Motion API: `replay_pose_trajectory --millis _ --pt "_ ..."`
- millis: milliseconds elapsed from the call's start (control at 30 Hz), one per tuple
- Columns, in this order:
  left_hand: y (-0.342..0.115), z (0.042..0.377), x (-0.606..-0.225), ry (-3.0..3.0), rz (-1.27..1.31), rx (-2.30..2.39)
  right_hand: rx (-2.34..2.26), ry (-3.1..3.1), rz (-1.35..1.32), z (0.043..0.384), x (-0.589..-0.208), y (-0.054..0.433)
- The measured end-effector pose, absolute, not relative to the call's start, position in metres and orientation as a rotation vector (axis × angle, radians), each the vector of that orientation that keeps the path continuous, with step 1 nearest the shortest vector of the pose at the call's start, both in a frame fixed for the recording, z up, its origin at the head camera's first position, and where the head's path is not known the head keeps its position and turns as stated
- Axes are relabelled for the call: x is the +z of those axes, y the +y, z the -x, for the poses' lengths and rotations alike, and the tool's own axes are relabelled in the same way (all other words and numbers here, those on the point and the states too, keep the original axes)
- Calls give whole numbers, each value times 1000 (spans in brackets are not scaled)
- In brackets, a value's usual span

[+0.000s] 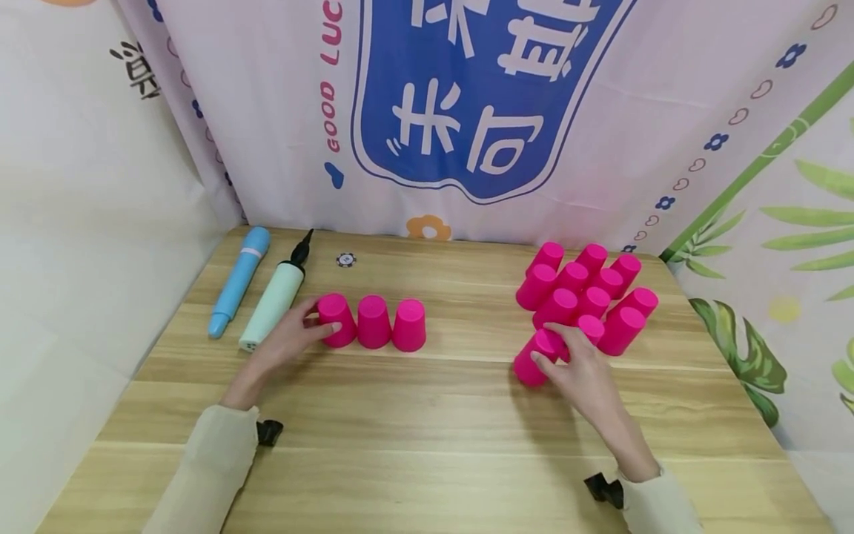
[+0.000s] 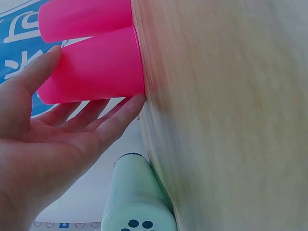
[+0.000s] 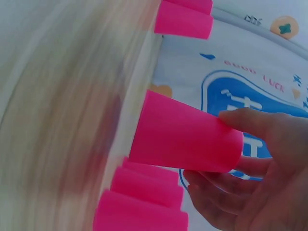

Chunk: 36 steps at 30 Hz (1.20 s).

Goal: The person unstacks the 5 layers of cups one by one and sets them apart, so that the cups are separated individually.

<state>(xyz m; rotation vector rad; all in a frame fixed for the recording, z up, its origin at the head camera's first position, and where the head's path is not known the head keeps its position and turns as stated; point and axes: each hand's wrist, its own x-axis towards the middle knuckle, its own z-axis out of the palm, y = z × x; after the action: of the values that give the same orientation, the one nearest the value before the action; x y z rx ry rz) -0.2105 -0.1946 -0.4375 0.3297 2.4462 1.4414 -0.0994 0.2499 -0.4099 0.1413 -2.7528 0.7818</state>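
Three upside-down pink cups stand side by side in a row left of the middle. My left hand (image 1: 291, 337) is at the leftmost cup (image 1: 337, 322), its thumb on the near side and its fingers along the outer side. In the left wrist view that cup (image 2: 96, 67) stands with its rim at the tabletop. My right hand (image 1: 583, 371) grips another upside-down pink cup (image 1: 534, 359) near its closed end, at the front of a cluster of cups. Seen from the right wrist, thumb and fingers pinch this cup (image 3: 185, 134) from two sides, its rim close over the table.
Behind the right hand several more pink cups (image 1: 594, 302) stand upside down in a cluster. At the left lie a blue tube-shaped pump (image 1: 239, 282) and a mint-green hand pump (image 1: 275, 300) with a black nozzle. A poker chip (image 1: 346, 259) lies near the back edge of the wooden table (image 1: 427, 437).
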Motion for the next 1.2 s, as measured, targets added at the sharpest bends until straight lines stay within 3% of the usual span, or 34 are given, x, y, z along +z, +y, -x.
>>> replay_pose_trajectory --millis 300,533,933,1200 --pt "-195 212 -431 2465 -335 1426 733 -2931 -52 83 -374 302" --pt "-197 211 -433 2460 -323 1435 677 -2909 75 85 -376 333" --pt "-197 209 -436 2452 -312 1432 688 -2857 92 92 -400 344" --pt "-196 208 -434 2431 -306 1450 708 -2788 121 86 -393 337"
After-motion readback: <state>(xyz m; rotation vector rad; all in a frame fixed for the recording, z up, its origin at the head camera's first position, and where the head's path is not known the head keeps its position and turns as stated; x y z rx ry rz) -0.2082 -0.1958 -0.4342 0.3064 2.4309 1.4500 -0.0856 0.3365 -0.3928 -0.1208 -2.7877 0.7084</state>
